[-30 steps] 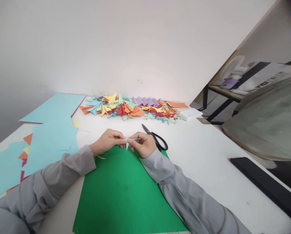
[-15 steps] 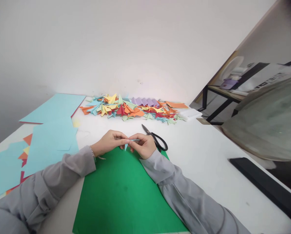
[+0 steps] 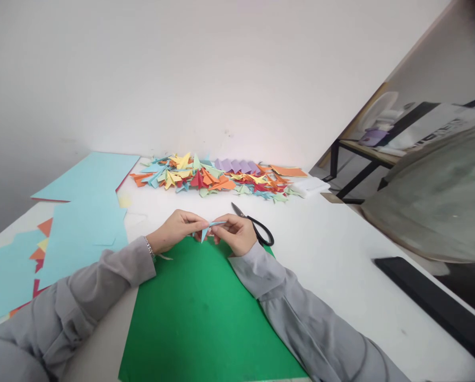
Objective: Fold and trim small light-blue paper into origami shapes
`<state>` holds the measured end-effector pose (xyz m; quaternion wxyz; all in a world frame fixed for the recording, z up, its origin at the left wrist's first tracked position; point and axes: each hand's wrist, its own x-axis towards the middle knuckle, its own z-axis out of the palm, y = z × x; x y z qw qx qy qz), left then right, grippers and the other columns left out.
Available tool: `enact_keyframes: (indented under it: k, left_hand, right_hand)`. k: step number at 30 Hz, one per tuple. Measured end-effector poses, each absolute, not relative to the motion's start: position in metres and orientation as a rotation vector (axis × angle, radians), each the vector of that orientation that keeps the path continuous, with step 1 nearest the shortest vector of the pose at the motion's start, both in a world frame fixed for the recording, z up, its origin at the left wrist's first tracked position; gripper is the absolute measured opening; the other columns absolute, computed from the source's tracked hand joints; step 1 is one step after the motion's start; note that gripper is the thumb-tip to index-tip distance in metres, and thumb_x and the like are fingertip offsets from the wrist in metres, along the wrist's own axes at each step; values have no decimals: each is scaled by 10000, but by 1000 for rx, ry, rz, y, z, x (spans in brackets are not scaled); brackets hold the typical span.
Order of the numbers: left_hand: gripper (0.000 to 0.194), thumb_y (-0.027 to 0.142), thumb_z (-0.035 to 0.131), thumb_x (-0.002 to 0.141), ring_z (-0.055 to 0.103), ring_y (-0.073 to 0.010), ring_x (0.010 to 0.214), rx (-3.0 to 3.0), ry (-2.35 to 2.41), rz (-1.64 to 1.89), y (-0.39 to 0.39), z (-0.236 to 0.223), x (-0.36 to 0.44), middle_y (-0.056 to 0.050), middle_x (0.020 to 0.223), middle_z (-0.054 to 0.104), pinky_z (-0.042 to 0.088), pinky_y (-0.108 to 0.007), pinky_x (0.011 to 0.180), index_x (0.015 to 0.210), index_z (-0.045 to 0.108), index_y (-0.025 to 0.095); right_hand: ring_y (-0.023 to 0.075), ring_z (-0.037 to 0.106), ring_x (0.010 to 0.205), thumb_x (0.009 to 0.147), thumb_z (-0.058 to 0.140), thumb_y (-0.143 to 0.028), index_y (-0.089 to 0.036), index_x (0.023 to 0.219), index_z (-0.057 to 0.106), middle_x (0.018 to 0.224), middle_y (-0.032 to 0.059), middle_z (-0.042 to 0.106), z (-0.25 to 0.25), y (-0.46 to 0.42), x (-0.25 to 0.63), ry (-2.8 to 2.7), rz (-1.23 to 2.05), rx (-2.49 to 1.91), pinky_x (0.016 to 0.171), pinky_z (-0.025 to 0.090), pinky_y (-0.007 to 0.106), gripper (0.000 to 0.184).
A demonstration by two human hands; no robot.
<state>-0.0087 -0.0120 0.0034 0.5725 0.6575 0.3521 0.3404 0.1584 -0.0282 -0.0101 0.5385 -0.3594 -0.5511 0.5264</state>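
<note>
Two-handed shaping of a small folded light-blue paper piece (image 3: 204, 234) above the far edge of a green sheet (image 3: 205, 307).
The paper piece lies between the hands, one pointed flap hanging down and a narrow part reaching to the right. The left hand (image 3: 179, 229) pinches it between thumb and fingers; the right hand (image 3: 239, 233) pinches its other side, the rear fingers partly hidden. The step in hand appears to be folding or creasing; the next move seems to call for a steady left pinch and a light, exact right-hand press along the fold. Black-handled scissors (image 3: 267, 233) lie just beside the right hand; colourful folded paper figures (image 3: 209, 179) are heaped beyond.
</note>
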Motion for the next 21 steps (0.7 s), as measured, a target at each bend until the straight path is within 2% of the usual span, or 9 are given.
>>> enact_keyframes:
  k: [6, 10, 21]
  left_hand:
    - [303, 383, 578, 731, 505, -90, 531, 1596, 893, 775, -12, 4, -7, -34, 592, 619, 405, -216, 546, 668, 662, 99]
    - [246, 348, 621, 694, 518, -92, 536, 1598, 903, 786, -13, 7, -5, -29, 612, 631, 417, -213, 545, 662, 661, 108]
    - [268, 356, 606, 708, 527, -97, 493, 1656, 905, 734, -14, 9, -7, -39, 560, 625, 408, -211, 496, 647, 659, 101]
  right_hand:
    - [100, 513, 344, 573, 720, -304, -156, 608, 611, 493, 11, 642, -8, -30, 155, -1342, 1208, -871, 351, 418, 222, 187]
    - [101, 514, 338, 568, 718, -292, -160, 616, 630, 475, 5, 635, -10, -29, 155, -1341, 1192, -887, 345, 418, 221, 166]
    - [98, 527, 349, 543, 745, -304, -152, 636, 644, 481, -7, 630, -14, -27, 158, -1292, 1318, -848, 344, 437, 220, 205]
